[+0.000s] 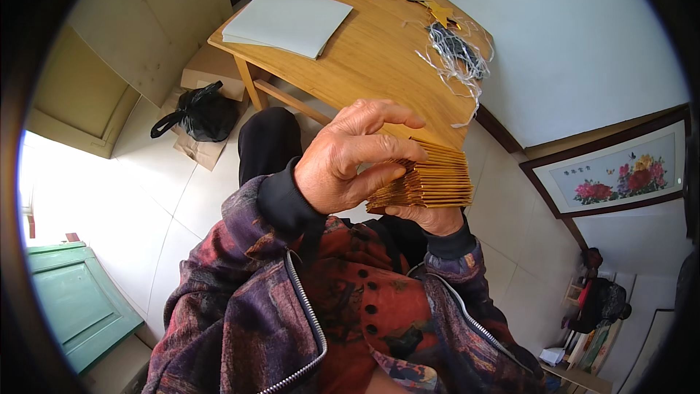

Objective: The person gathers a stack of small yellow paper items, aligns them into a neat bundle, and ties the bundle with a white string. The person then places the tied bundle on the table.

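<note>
A thick stack of folded gold paper (440, 179) is held up in front of my chest, its many thin layers fanned along one side. My right hand (430, 217) supports it from below, with most of its fingers hidden behind the paper. From the left, my left hand (354, 147) reaches across to the stack's near-left edge. Its thumb and a finger pinch at the layers there, while another finger arches above them. How many layers that pinch takes in cannot be made out.
Beyond my hands stands a wooden table (379, 51) bearing white sheets (288, 20), gold paper scraps (440, 13) and tangled silvery-white strings (456, 55). A black plastic bag (206, 113) lies on cardboard to the left. At right, a framed flower picture (612, 168) leans near the wall.
</note>
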Tool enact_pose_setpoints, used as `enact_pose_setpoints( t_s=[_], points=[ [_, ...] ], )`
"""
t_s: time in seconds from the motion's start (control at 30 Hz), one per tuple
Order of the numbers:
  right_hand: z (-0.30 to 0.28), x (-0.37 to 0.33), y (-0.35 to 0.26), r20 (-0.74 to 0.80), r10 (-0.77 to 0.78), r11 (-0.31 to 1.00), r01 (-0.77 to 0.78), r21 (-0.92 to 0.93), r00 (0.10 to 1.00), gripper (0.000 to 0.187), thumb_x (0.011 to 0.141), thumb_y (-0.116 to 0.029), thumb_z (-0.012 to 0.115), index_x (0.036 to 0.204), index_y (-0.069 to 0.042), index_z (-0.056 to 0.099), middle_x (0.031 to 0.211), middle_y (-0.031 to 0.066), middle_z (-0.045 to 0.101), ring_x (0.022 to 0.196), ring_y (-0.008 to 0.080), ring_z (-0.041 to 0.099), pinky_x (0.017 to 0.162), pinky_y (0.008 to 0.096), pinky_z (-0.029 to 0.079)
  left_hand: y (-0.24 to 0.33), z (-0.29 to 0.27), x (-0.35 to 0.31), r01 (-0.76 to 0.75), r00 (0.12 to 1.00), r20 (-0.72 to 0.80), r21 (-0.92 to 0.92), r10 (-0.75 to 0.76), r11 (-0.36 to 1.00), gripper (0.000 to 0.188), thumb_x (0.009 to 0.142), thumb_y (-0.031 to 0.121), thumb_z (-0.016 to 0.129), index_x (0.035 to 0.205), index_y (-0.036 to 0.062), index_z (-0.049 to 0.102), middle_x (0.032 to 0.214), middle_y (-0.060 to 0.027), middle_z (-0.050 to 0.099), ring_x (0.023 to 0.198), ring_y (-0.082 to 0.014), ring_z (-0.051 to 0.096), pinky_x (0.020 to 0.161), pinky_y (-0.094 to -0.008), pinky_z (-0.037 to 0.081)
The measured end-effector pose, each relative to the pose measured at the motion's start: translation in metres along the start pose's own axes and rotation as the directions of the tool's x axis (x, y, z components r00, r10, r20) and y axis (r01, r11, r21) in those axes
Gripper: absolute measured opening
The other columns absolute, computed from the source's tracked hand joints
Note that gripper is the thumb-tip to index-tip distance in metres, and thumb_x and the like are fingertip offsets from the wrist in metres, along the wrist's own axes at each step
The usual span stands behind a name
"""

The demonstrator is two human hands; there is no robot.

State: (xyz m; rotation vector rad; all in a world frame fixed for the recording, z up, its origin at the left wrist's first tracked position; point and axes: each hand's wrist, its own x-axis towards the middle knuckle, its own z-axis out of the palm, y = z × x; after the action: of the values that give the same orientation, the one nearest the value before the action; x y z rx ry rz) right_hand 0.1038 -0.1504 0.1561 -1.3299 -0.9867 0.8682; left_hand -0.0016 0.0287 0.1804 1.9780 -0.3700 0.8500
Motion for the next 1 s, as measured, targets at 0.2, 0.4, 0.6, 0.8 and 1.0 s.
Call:
enact_pose_setpoints(
  t_s=[0.2,0.4,0.6,0.8,1.0],
  points=[
    [0.000,-0.001,0.004,0.016,0.011,1.000,-0.011,0.016,1.000,0.050,0.078,-0.016,0.079,0.121,-0.006,0.055,0.111,0.0039,0.062,0.102,0.0177,0.060,0.087,0.0319,0.050,-0.004,-0.004,0.004,0.031,0.997,0.073,-0.153,-0.020,0.988,0.024,0.077,0.001,0.070,0.100,0.0053,0.065,0.118,-0.0152,0.059,0.108,-0.0321,0.057,0.089,-0.0403,0.047],
    [-0.002,-0.002,0.010,0.064,0.052,0.998,-0.054,0.032,0.997,0.051,0.077,-0.014,0.079,0.121,-0.006,0.054,0.113,0.0030,0.061,0.106,0.0167,0.058,0.090,0.0314,0.048,-0.008,-0.009,0.004,0.081,0.982,0.186,-0.213,-0.041,0.974,0.024,0.076,-0.001,0.069,0.099,0.0031,0.062,0.113,-0.0160,0.062,0.104,-0.0308,0.060,0.090,-0.0376,0.047],
    [-0.004,-0.009,0.015,0.129,0.205,0.930,-0.234,0.282,0.970,0.056,0.075,-0.009,0.080,0.123,-0.005,0.052,0.118,0.0057,0.059,0.108,0.0193,0.058,0.094,0.0352,0.049,-0.019,-0.006,0.001,0.211,0.961,0.251,-0.388,-0.118,0.897,0.023,0.081,0.000,0.065,0.102,0.0036,0.058,0.107,-0.0102,0.062,0.100,-0.0232,0.059,0.089,-0.0339,0.047],
    [0.000,-0.006,0.039,0.169,0.166,0.827,-0.231,0.513,0.972,0.075,0.064,-0.007,0.082,0.129,-0.001,0.045,0.116,0.0128,0.059,0.106,0.0276,0.060,0.093,0.0394,0.051,-0.036,0.003,0.001,0.415,0.895,0.393,-0.551,-0.214,0.724,0.021,0.089,0.007,0.063,0.107,0.0026,0.055,0.116,-0.0098,0.061,0.110,-0.0184,0.056,0.098,-0.0314,0.042],
    [0.002,0.000,0.043,0.159,0.160,0.813,-0.221,0.538,0.974,0.076,0.063,-0.027,0.085,0.123,0.003,0.049,0.110,0.0170,0.061,0.099,0.0285,0.062,0.087,0.0385,0.053,-0.045,0.014,-0.003,0.548,0.834,0.455,-0.619,-0.313,0.562,0.025,0.092,0.011,0.061,0.115,0.0019,0.056,0.112,-0.0042,0.060,0.105,-0.0132,0.055,0.096,-0.0289,0.044]
  ],
)
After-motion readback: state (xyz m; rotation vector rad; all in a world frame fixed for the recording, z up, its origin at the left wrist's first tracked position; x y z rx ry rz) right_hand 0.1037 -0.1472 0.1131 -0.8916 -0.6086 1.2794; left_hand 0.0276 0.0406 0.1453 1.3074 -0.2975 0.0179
